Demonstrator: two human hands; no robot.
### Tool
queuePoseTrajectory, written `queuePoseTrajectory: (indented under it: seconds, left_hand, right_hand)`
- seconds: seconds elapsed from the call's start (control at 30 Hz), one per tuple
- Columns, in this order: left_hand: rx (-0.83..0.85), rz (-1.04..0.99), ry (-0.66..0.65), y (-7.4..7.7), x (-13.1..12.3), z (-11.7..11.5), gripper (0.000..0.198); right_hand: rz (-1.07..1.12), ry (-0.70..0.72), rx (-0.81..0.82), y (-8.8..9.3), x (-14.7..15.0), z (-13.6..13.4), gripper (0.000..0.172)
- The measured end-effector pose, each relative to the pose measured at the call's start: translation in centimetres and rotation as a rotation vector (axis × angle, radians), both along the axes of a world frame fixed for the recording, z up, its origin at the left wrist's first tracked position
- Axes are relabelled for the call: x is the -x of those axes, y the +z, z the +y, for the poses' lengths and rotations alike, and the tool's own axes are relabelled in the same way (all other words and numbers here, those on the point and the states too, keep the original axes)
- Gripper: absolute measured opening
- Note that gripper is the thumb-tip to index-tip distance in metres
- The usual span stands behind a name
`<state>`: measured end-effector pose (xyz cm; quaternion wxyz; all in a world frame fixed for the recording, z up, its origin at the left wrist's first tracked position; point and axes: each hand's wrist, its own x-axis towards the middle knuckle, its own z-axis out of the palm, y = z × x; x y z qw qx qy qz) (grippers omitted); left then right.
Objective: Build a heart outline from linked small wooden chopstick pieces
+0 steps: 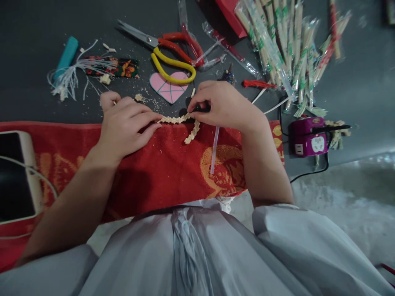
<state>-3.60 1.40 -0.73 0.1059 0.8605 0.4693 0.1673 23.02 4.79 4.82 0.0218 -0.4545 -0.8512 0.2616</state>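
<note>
A string of small cream beads (182, 122) lies along the top edge of a red cloth (160, 172). My left hand (125, 123) rests on the cloth with its fingers pressed on the left end of the bead string. My right hand (220, 105) is closed in a pinch at the right end of the string, holding a small dark tool (202, 109). A thin clear tube (215, 149) hangs down from under that hand across the cloth.
On the dark table lie a pink heart (169, 86), yellow-handled scissors (174, 65), red-handled scissors (173, 43), a teal lighter (66, 55), white threads (74, 74), wrapped chopsticks (286, 45) and a purple power strip (307, 135). A phone (15, 176) sits at left.
</note>
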Motion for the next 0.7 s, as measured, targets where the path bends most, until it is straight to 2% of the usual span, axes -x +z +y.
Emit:
queuePoseTrajectory:
  seconds: [0.47, 0.7]
  left_hand:
    - [-0.099, -0.01, -0.039, 0.11, 0.0, -0.11, 0.036]
    - [-0.072, -0.046, -0.041, 0.09, 0.03, -0.11, 0.035]
  right_hand:
    - [-0.079, -0.02, -0.04, 0.26, 0.67, -0.33, 0.023]
    - [-0.066, -0.024, -0.052, 0.28, 0.57, -0.35, 0.026]
